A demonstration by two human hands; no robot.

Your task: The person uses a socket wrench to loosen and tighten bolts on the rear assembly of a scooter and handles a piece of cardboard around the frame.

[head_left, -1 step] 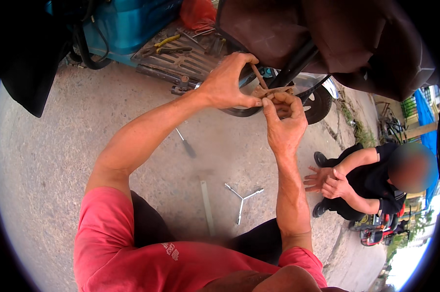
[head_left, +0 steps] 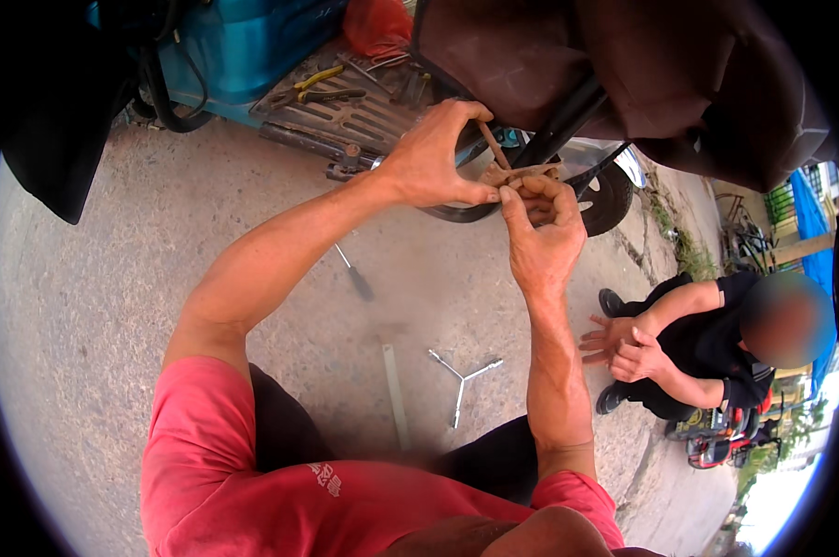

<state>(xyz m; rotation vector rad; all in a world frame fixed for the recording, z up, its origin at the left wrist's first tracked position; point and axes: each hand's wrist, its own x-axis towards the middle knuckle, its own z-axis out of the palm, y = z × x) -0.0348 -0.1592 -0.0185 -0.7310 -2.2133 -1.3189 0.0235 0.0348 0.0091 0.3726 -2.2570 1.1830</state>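
Observation:
In front of the vehicle's black wheel, my left hand and my right hand meet at a thin brown strip-like piece with a ragged pale-brown part at its lower end. My left index finger reaches the piece's upper end, while the thumb lies near the ragged part; the other left fingers are partly hidden. Thumb and forefinger of my right hand pinch close to that ragged end, its remaining fingers curled. What the piece is made of, I cannot make out.
On the concrete lie a screwdriver, a long pale bar and a Y-shaped socket wrench. Pliers rest on the teal vehicle's slatted footboard. A brown cover hangs above right. Another person crouches at right.
My hands and the brown piece have not visibly moved. The other person's hands have shifted slightly against each other.

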